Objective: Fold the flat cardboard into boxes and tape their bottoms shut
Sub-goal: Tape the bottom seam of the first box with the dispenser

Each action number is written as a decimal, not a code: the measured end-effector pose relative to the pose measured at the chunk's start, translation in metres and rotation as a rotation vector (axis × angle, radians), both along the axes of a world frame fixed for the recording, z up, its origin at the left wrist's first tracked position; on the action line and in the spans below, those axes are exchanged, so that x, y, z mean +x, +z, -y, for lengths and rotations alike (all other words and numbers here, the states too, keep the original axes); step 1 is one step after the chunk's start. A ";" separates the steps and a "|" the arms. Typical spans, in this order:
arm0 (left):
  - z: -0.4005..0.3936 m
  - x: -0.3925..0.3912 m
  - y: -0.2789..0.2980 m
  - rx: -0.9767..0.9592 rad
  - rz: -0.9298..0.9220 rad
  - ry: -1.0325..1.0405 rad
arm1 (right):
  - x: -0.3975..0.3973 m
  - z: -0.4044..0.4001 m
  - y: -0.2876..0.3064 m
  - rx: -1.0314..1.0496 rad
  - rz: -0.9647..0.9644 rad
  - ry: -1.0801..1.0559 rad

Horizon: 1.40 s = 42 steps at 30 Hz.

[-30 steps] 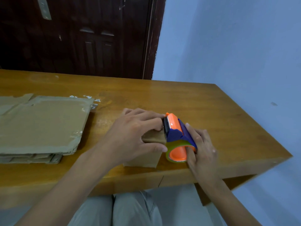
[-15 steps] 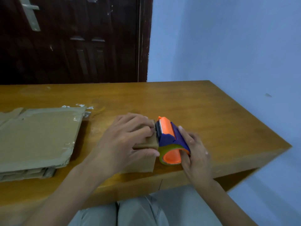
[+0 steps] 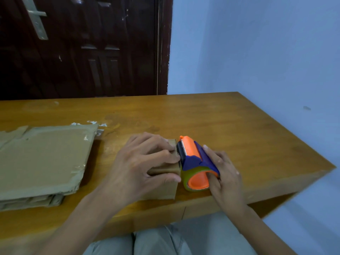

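Observation:
A small folded cardboard box (image 3: 161, 188) stands near the front edge of the wooden table (image 3: 230, 126). My left hand (image 3: 141, 162) lies over its top, fingers curled across it and thumb on the near side, gripping it. An orange and blue tape dispenser (image 3: 195, 162) with a roll of tape is pressed against the box's right edge. My right hand (image 3: 224, 172) holds the dispenser from the right, fingers curled around it. A stack of flat cardboard (image 3: 42, 159) lies at the left.
Bits of torn tape (image 3: 92, 124) lie on the table behind the cardboard stack. A dark wooden door (image 3: 82, 46) stands behind the table and a blue wall (image 3: 257, 43) at the right. The table's right corner (image 3: 331, 168) is close to my right hand.
The view has shifted a little as my head moved. Both hands keep the same hold on the box and the dispenser, with the dispenser still against the box's right edge.

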<state>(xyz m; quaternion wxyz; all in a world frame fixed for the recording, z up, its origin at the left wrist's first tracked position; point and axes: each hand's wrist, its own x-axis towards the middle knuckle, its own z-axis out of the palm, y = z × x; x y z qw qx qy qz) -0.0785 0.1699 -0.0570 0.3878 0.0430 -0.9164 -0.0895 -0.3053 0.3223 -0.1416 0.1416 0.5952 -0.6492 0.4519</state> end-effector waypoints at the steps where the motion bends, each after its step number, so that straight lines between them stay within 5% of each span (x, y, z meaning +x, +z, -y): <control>1: 0.001 0.000 0.000 -0.002 0.004 0.006 | -0.001 -0.001 0.000 0.009 0.015 0.006; 24: -0.007 0.002 0.003 0.037 0.075 0.054 | -0.027 -0.042 0.042 0.221 -0.456 -0.162; 34: -0.001 0.016 0.007 0.238 0.035 0.073 | -0.008 -0.009 0.051 0.114 -0.488 -0.165; 37: 0.000 0.039 0.004 0.448 -0.023 0.064 | 0.003 0.011 0.066 0.090 -0.588 -0.158; 42: 0.005 0.073 -0.012 0.511 -0.132 0.154 | 0.033 0.046 0.109 0.067 -0.709 -0.015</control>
